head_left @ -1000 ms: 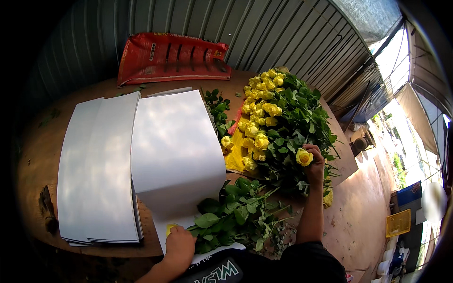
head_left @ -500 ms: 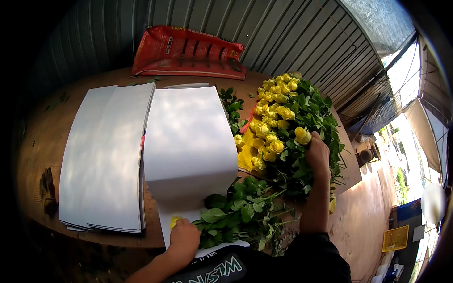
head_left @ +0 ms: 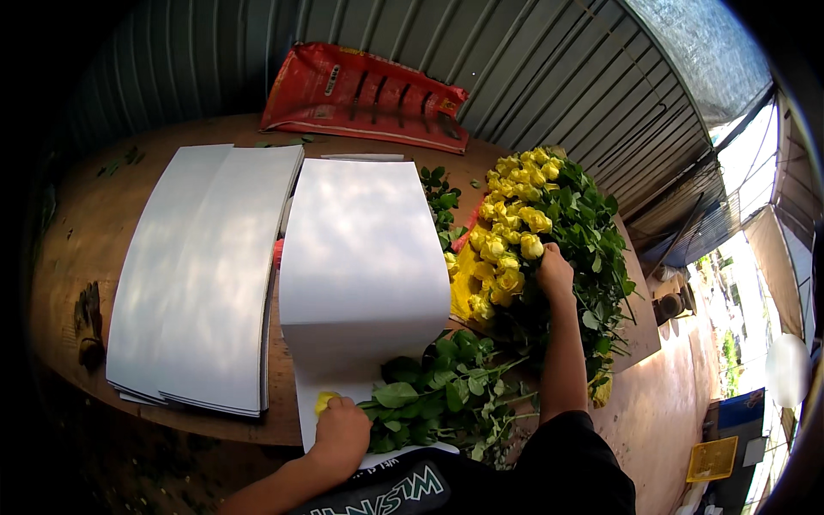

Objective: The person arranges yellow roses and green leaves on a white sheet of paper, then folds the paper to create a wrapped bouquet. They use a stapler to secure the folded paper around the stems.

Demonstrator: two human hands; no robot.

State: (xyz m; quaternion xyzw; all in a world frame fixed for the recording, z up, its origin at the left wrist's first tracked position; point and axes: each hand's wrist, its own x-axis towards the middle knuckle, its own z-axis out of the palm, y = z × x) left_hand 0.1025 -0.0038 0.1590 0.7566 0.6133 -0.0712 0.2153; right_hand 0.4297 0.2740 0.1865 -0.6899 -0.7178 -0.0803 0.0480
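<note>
My left hand (head_left: 342, 436) is closed just behind a yellow rose head (head_left: 325, 402), on leafy stems (head_left: 429, 403) lying across the lower part of a white sheet (head_left: 365, 240). The sheet's upper part curls over toward me. To the right, my right hand (head_left: 555, 273) is closed behind a single yellow rose (head_left: 531, 247), at the edge of a big pile of yellow roses (head_left: 524, 184). Its fingertips are partly hidden. The pile's blooms face left and its green foliage (head_left: 588, 232) spreads right.
A stack of white sheets (head_left: 197, 283) covers the table's left side. Dark gloves (head_left: 88, 326) lie at the left edge of the wooden table (head_left: 77, 232). A red plastic sack (head_left: 365, 99) rests against the corrugated wall (head_left: 197, 69). A yellow crate (head_left: 712, 459) stands at lower right.
My right hand has moved left with its rose, closer to the pile's blooms. The left hand keeps its place on the stems. The whole view has shifted slightly.
</note>
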